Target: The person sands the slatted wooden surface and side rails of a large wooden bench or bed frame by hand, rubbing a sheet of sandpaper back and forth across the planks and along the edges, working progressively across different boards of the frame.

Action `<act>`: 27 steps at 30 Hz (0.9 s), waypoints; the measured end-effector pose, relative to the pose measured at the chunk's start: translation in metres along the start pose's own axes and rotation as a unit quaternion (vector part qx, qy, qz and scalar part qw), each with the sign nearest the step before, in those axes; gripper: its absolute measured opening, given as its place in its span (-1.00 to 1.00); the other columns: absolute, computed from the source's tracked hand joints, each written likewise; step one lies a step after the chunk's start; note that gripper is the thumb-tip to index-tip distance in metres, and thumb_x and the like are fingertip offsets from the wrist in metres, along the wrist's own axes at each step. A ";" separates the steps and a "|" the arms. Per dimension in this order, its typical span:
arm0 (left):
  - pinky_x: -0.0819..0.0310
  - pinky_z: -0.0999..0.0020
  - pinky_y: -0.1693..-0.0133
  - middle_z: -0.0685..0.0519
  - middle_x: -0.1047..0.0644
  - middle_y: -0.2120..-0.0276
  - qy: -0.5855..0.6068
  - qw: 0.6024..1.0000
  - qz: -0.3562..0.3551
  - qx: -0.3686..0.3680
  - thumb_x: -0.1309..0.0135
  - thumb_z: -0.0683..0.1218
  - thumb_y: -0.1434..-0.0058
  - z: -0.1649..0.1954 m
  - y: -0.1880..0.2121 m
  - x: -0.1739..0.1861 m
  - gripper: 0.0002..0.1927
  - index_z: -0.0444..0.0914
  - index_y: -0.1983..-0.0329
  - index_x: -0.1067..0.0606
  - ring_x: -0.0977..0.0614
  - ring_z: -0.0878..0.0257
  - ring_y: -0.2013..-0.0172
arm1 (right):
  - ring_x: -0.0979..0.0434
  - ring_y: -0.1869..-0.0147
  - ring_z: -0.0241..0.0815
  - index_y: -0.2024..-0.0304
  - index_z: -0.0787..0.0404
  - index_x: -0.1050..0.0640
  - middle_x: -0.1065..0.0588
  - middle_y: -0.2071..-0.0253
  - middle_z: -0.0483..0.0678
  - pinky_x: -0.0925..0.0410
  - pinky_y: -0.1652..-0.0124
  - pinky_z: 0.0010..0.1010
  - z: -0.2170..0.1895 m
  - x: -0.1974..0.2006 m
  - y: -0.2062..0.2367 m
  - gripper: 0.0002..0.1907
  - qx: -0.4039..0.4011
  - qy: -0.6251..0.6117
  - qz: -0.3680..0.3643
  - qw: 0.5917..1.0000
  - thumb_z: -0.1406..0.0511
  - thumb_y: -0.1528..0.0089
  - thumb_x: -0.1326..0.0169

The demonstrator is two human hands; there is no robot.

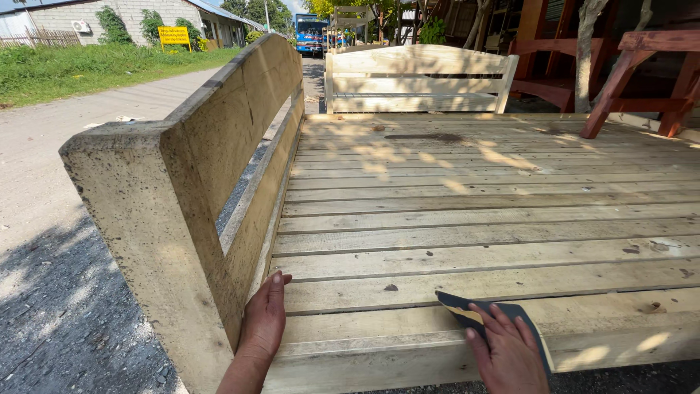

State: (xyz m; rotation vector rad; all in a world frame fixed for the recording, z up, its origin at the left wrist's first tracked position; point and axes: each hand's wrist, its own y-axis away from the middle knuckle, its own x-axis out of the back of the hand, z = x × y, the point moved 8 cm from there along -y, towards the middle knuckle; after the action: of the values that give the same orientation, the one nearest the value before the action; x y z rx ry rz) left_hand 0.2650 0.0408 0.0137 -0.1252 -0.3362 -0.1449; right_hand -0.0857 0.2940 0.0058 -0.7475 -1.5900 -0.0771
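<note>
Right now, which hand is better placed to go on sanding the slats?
Probably the right hand: it presses the sandpaper flat on the front slat. The left hand is bare, resting where slat meets side rail, and looks better placed to brace.

a pale slatted bench [419, 80] beyond, red-brown wooden frames [642, 69] at right, a yellow sign [173, 34] by the road [44, 153]

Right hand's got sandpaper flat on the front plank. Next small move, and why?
Probably slide the right hand with the sandpaper along the front plank: the sheet lies flat under the fingers, and the left hand rests by the side rail, steadying.
</note>
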 end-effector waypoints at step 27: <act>0.04 -0.06 -0.46 -0.05 -0.34 -0.41 -0.284 0.957 -0.057 0.013 0.44 0.31 -0.44 0.008 -0.017 -0.086 -0.31 -0.18 -0.35 -0.40 -0.16 0.05 -0.51 | 0.04 -0.62 -0.27 -0.43 -0.28 -0.38 -0.20 -0.54 -0.40 0.23 -0.48 -0.19 -0.151 -0.062 0.019 -0.42 0.187 -0.126 -0.193 0.955 -0.04 -0.34 0.16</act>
State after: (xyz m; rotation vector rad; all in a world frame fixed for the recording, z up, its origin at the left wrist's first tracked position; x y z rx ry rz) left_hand 0.1797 0.0359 -0.0062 -0.1207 -0.9198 -0.2176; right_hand 0.0526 0.2127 -0.0300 -0.1481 -1.9078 0.0386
